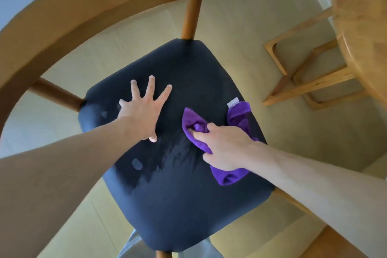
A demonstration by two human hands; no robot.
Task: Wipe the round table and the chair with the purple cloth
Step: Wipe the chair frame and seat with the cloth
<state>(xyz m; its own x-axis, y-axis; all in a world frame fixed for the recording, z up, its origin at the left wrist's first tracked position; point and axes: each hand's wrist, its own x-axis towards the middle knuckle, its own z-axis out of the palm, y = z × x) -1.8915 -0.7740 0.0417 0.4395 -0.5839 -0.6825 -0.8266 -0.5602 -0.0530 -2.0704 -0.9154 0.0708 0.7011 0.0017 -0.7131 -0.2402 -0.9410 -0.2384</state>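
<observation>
I see the left hand (144, 114) flat, fingers spread, on the chair (167, 195) seat centre. Right hand (225, 146) has a bunched grip on the purple cloth (193, 120), at the seat's 3 o'clock edge. Bare seat toward 6 o'clock. Round tabletop (362, 33) at 2 o'clock, apart.

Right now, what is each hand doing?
Left hand: open, fingers spread flat on the chair seat.
Right hand: gripping the purple cloth on the seat.
</observation>
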